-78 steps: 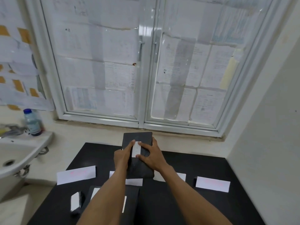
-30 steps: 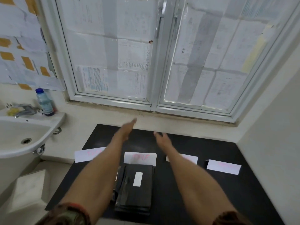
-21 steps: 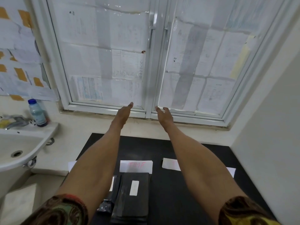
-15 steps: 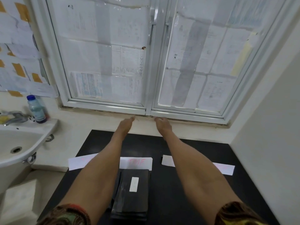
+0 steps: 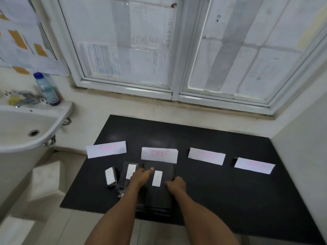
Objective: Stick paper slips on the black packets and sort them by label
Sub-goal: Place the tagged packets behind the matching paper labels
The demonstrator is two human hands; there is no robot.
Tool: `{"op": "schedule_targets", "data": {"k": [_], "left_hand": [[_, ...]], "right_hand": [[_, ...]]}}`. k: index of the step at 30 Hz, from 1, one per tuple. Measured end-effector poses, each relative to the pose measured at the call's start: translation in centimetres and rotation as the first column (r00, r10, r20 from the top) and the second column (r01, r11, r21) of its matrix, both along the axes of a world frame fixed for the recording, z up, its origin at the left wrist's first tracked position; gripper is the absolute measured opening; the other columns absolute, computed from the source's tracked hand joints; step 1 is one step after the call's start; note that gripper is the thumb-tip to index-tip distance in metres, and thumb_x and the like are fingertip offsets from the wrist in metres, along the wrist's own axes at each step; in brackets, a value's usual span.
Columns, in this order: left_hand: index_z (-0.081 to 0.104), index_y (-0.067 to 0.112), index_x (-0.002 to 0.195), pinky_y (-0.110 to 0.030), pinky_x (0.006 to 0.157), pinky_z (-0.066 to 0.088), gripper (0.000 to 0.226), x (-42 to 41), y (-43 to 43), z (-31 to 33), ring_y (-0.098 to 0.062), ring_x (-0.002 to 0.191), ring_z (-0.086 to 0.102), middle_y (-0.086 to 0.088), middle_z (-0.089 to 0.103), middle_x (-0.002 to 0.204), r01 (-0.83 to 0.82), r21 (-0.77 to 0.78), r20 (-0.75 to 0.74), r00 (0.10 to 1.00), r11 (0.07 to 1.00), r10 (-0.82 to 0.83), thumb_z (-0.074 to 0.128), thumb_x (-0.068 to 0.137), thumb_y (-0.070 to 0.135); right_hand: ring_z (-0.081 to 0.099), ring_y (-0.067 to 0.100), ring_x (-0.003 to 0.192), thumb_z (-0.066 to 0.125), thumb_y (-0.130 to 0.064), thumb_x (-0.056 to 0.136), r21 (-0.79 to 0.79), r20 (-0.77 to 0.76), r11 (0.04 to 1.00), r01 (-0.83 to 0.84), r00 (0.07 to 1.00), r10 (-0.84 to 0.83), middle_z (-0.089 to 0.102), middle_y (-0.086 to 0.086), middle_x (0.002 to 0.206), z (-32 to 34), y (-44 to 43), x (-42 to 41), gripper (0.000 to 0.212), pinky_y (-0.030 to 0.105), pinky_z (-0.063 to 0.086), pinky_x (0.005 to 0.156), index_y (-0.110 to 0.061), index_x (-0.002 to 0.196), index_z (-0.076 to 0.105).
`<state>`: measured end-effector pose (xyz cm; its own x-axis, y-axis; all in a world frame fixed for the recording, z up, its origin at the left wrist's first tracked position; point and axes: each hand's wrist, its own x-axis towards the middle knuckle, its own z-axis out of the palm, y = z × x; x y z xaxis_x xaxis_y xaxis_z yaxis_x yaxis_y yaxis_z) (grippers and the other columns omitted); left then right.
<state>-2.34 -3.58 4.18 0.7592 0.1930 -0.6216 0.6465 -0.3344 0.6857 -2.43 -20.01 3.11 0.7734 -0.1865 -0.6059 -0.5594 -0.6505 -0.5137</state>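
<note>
Resting on black packet stack (image 5: 160,193) | left hand (image 5: 141,176) flat, fingers extended | right hand (image 5: 176,184) curled at its right edge, grip unclear

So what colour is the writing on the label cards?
Pink-red writing on white, head view.

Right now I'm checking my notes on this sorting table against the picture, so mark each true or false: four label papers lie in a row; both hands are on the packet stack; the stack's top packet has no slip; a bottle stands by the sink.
1. Four label papers lie in a row: true.
2. Left hand and right hand are on the packet stack: true.
3. The top packet has no slip: false, a white slip is on it.
4. A bottle stands by the sink: true.
5. The table is white: false, black.
</note>
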Motion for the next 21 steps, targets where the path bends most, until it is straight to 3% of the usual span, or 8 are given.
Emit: {"op": "schedule_targets", "data": {"k": [5,10,14,17,21], "left_hand": [[0.042,0.006,0.141,-0.038,0.105,0.039,0.071,-0.5,-0.1,-1.5,-0.032,0.131,0.045,-0.015,0.046,0.145,-0.12,-0.005,-0.023,0.992,0.993,0.12,0.062,0.086,0.046],[0.035,0.004,0.145,-0.042,0.103,0.044,0.081,0.1,-0.1,-2.0,-0.036,0.128,0.046,-0.017,0.043,0.146,-0.272,-0.158,-0.1,0.961,0.949,0.259,0.069,0.081,0.039],[0.058,-0.001,0.122,-0.037,0.087,0.05,0.061,0.7,-0.4,-1.8,-0.028,0.092,0.061,-0.013,0.064,0.115,-0.327,-0.212,-0.136,0.943,0.921,0.303,0.074,0.073,0.032],[0.064,0.003,0.106,-0.036,0.076,0.055,0.045,1.6,-0.6,-0.7,-0.029,0.089,0.064,-0.012,0.069,0.102,-0.346,-0.343,-0.169,0.937,0.874,0.305,0.08,0.07,0.025],[0.058,0.003,0.117,-0.048,0.091,0.054,0.044,3.7,-0.6,1.3,-0.034,0.101,0.064,-0.016,0.067,0.111,-0.309,-0.49,-0.163,0.951,0.815,0.263,0.075,0.078,0.009]], "right_hand": [[0.062,0.024,0.106,0.076,-0.023,0.074,0.011,0.046,0.995,0.103,0.994,-0.103,0.064,0.01,0.116,-0.5,0.1,0.0,0.043,0.029,0.05,0.085,-0.007,0.112,0.062],[0.057,0.015,0.088,0.083,-0.021,0.068,0.022,0.067,0.992,0.124,0.99,-0.125,0.065,0.008,0.11,-0.7,0.1,-0.2,0.043,0.023,0.045,0.074,-0.01,0.104,0.063],[0.059,0.017,0.089,0.08,-0.02,0.072,-0.02,0.059,0.99,0.141,0.988,-0.139,0.065,0.006,0.105,0.0,0.2,0.1,0.033,0.023,0.044,0.071,-0.012,0.098,0.061],[0.053,0.016,0.082,0.068,-0.02,0.079,0.0,0.125,0.988,0.156,0.98,-0.155,0.064,0.007,0.103,1.0,0.2,0.9,0.02,0.027,0.045,0.072,-0.015,0.093,0.055],[0.059,0.024,0.094,0.059,-0.024,0.085,0.062,0.266,0.995,0.074,0.96,-0.088,0.066,0.009,0.109,2.8,0.3,3.4,0.026,0.027,0.044,0.079,-0.012,0.108,0.059]]}}
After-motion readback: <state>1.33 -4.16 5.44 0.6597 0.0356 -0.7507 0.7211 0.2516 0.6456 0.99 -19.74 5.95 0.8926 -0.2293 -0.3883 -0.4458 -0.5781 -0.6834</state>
